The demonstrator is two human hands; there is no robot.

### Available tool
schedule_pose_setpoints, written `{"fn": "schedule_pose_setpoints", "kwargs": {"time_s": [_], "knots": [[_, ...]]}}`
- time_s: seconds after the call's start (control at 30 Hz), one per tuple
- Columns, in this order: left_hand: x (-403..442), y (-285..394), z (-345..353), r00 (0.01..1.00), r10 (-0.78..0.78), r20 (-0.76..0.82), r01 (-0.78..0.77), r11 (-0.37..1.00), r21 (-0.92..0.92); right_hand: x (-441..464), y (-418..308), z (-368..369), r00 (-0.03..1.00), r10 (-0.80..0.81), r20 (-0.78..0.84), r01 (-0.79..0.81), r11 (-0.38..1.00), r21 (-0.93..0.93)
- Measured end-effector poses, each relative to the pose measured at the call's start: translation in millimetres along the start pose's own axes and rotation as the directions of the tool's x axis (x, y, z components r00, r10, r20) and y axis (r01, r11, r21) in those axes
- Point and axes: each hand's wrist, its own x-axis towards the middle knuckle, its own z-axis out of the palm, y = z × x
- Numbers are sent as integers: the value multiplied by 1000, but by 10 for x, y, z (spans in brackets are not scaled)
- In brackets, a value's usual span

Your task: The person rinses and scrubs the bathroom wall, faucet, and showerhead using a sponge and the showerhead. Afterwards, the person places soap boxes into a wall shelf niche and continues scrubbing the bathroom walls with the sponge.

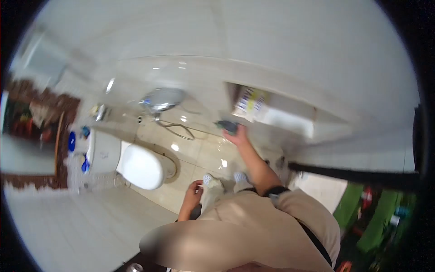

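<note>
My right hand (238, 135) reaches out along the wall with its fingers closed around a small dark grey-green object (228, 127). Motion blurs it, so I cannot make out its kind. Just beyond it, a white and yellow printed packet (250, 103) leans at the left end of a recessed wall shelf (290, 121). My left hand (194, 194) hangs low beside my legs, fingers loosely bent and apart, with nothing visible in it.
A toilet (141, 167) with a closed white lid stands left, with blue items (85, 163) on or behind its tank. A shower head (164, 99) and hose (179, 133) are by the wall. The tiled floor (181, 152) looks shiny. A dark bar (335, 172) crosses the right.
</note>
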Motion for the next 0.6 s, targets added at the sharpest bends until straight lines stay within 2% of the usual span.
{"fn": "schedule_pose_setpoints", "kwargs": {"time_s": [0.07, 0.13, 0.17, 0.2, 0.27, 0.33, 0.37, 0.4, 0.43, 0.47, 0.5, 0.53, 0.57, 0.6], "knots": [[30, 206, 44, 1000, -17, -8, 17, 1000, 5, -521, -136, 217, 995, 57, 82, -28, 948, -316], [156, 76, 132, 998, 65, -23, -65, 998, -25, -619, -313, 133, 963, 104, 250, 90, 749, -657], [196, 135, 160, 994, 84, -68, -87, 995, -47, -878, -331, 326, 949, 279, 149, -168, 842, -513], [233, 233, 172, 992, 103, -67, -108, 992, -66, -1005, -378, 275, 959, 199, 204, 29, 644, -765], [306, 380, 149, 985, 152, -85, -160, 982, -97, -1223, -382, 453, 939, 143, 313, 253, 332, -909], [384, 498, 112, 969, 220, -115, -232, 967, -103, -1698, -240, 964, 977, 104, 189, 58, 715, -696], [414, 567, 68, 960, 247, -132, -262, 958, -117, -1832, -214, 1171, 973, 102, 208, 80, 695, -715], [431, 628, -8, 953, 264, -151, -284, 949, -137, -1950, -187, 1365, 919, 23, 394, 325, 522, -788], [453, 664, -86, 947, 276, -166, -302, 941, -154, -2089, -131, 1550, 819, -13, 573, 547, 316, -775], [484, 686, -164, 941, 293, -171, -320, 933, -162, -2266, 3, 1799, 650, -104, 753, 758, 8, -653], [514, 705, -253, 934, 286, -214, -322, 934, -155, -2442, 168, 2091, 429, -114, 896, 842, -309, -442], [542, 722, -354, 926, 278, -256, -321, 935, -148, -2611, 321, 2383, 125, -13, 992, 784, -612, -107], [553, 746, -460, 907, 305, -290, -347, 932, -106, -2740, 468, 2665, -144, 181, 973, 550, -803, 231], [588, 724, -534, 903, 314, -293, -358, 927, -109, -2796, 600, 2904, -288, 265, 920, 384, -848, 365]]}}
